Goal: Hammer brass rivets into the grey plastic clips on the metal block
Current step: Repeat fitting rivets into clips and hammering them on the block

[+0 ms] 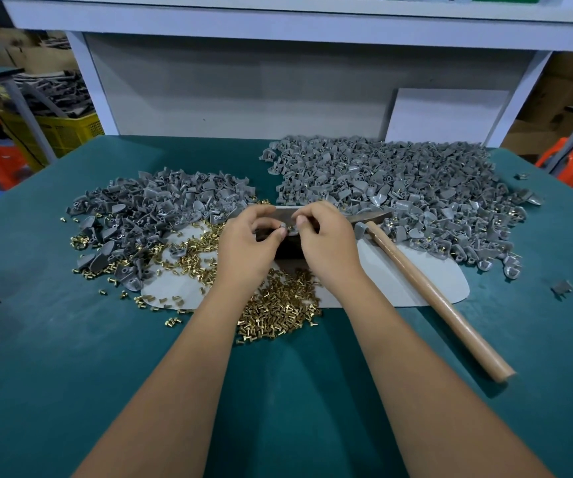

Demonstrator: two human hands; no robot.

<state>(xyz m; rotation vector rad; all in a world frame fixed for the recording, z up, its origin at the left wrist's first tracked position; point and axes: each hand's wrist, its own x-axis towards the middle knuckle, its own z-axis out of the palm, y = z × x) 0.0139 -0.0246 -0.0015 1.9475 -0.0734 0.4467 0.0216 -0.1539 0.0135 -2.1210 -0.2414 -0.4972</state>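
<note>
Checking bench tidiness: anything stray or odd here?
Brass rivets spill off the white sheet onto the green mat. A few grey clips lie apart at the right. Hammer lies idle.

Head view, single camera, looking forward and down.
Wide-angle, from above the near edge of the green table [71,339]; both forearms run up from the bottom edge to the hands at frame centre, close in. The table's far edge and a white shelf frame [278,25] fill the top. No second view.
</note>
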